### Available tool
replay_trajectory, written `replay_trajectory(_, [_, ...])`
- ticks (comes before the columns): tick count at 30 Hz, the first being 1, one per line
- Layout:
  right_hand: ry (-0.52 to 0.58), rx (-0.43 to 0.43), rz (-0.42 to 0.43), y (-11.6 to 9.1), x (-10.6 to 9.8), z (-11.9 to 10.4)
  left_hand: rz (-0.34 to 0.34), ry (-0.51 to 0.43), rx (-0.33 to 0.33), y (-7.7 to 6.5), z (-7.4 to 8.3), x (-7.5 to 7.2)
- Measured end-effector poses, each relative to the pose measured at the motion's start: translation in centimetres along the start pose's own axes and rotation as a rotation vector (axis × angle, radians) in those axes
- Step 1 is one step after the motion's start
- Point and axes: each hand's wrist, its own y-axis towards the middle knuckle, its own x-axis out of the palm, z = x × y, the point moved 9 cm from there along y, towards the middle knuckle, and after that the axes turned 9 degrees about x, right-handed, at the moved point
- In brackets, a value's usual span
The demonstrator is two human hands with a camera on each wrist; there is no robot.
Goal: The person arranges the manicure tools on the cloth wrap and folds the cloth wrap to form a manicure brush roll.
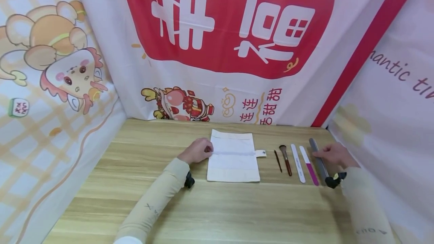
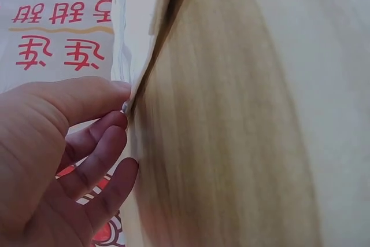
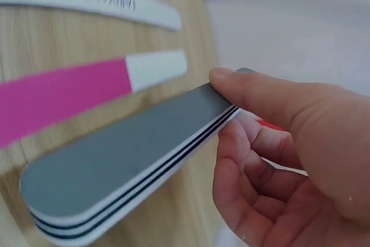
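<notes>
A white pouch (image 1: 233, 165) lies unfolded on the table, with a snap tab (image 1: 260, 153) sticking out on its right. My left hand (image 1: 198, 150) pinches the pouch's left edge near the middle crease. Between thumb and fingers in the left wrist view, a small shiny bit (image 2: 125, 107) shows at that edge, too small to identify. My right hand (image 1: 333, 154) holds a thick grey nail buffer (image 3: 133, 137) near one end, thumb on its top face and fingers beneath. Beside the buffer lies a pink-and-white nail file (image 3: 69, 88).
Left of the pink-and-white file lie a long white nail file (image 1: 298, 164), a brush (image 1: 286, 159) with a dark red handle, and a thin dark stick (image 1: 278, 161). Printed cloth (image 1: 230, 59) hangs behind the wooden table (image 1: 237, 214) and on both sides.
</notes>
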Motion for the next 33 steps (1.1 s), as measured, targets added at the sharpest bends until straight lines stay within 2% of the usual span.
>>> replay_trajectory(6, [0.018, -0.059, 0.02, -0.6, 0.1, -3.9, -0.003, -0.037, -0.014, -0.3, -0.6, -0.2])
replay_trajectory(13, [-0.001, -0.185, 0.077, -2.1, 0.6, -10.1, -0.012, -0.047, -0.02, -0.4, -0.7, -0.5])
replay_trajectory(20, [0.106, -0.129, -0.006, -1.7, 3.5, -15.5, -0.005, -0.024, -0.001, -0.1, -0.8, -0.4])
replay_trajectory(24, [0.15, -0.176, -0.017, -1.4, 5.1, -19.1, -0.003, -0.016, 0.008, 0.0, -0.6, -0.4])
replay_trajectory(30, [0.279, -0.291, -0.028, -1.2, 7.7, -24.4, -0.003, -0.018, 0.01, 0.0, -0.2, -0.5])
replay_trajectory(33, [0.308, -0.296, -0.013, -1.4, 8.7, -26.6, -0.005, -0.026, 0.008, 0.0, 0.1, -0.5])
